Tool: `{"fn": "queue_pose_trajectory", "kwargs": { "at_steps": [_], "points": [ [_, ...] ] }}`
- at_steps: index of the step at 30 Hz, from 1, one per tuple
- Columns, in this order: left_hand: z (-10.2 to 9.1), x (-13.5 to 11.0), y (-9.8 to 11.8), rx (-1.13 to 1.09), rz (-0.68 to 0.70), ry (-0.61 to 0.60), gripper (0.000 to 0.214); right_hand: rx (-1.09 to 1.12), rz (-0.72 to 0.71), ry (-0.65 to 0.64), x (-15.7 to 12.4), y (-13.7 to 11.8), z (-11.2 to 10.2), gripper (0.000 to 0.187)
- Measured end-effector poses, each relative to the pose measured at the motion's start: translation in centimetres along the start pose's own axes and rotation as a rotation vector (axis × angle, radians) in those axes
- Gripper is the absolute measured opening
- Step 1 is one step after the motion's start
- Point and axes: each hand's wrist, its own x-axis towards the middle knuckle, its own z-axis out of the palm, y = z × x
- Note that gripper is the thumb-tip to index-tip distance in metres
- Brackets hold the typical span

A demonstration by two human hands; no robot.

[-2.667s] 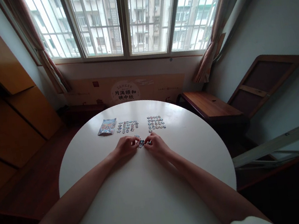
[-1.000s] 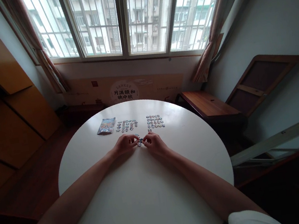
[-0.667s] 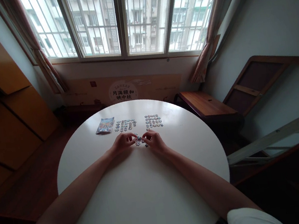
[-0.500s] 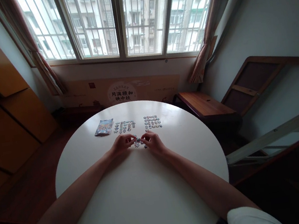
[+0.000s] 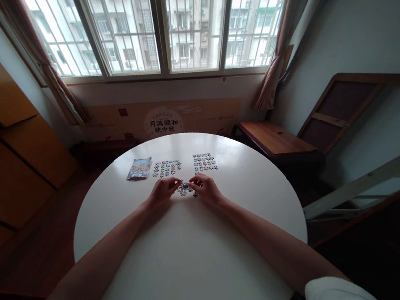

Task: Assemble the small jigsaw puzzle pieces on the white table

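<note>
Both my hands rest on a round white table (image 5: 188,272), fingertips nearly meeting. My left hand (image 5: 163,190) and my right hand (image 5: 205,188) pinch a small cluster of joined jigsaw pieces (image 5: 186,188) lying between them on the tabletop. Behind the hands, loose jigsaw pieces lie spread out in two groups, one on the left (image 5: 167,168) and one on the right (image 5: 204,162). A small printed picture card (image 5: 138,169) lies to the left of those groups.
A barred window (image 5: 162,25) with curtains fills the far wall, with a printed cardboard panel (image 5: 163,121) below it. A low wooden bench (image 5: 276,141) stands to the right of the table. Wooden cabinets (image 5: 4,149) line the left side; framed boards (image 5: 347,108) lean on the right.
My hands have stayed pinched together on the small cluster of pieces, working it slightly. The view has shifted a little; the spread-out pieces and the card have not moved.
</note>
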Motion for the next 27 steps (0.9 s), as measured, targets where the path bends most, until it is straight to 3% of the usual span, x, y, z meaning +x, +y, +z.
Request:
{"fn": "queue_pose_trajectory", "kwargs": {
  "at_steps": [27],
  "points": [
    [-0.10,-0.01,0.47,0.073,-0.013,0.005,0.025,-0.015,-0.012,0.025,0.09,0.15,-0.12,0.012]
  ]
}}
